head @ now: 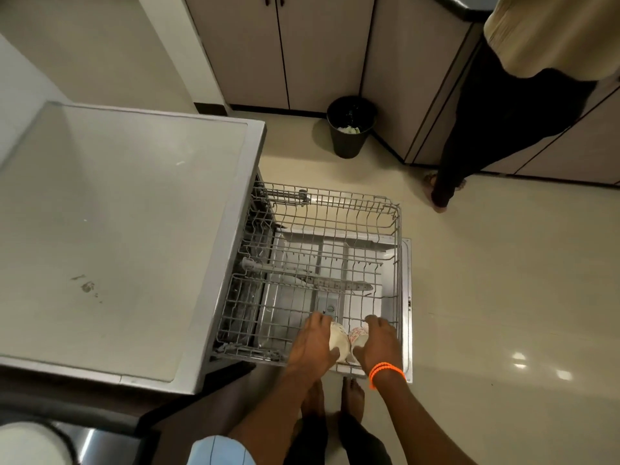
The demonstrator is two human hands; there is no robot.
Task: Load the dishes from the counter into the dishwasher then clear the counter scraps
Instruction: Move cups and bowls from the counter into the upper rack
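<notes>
The dishwasher's upper wire rack (335, 209) is pulled out over the open door (406, 297). At its near corner my left hand (313, 344) grips a cream cup (339, 344). Right beside it my right hand (377, 340), with an orange band on the wrist, grips a white cup with a red pattern (356, 335). The two cups touch each other and sit low in the rack. My fingers hide much of both cups.
The grey dishwasher top (117, 229) fills the left. A black bin (350, 127) with scraps stands by the cabinets (285, 52). Another person (496, 112) stands at the right counter. My bare feet (332, 404) are just below the rack.
</notes>
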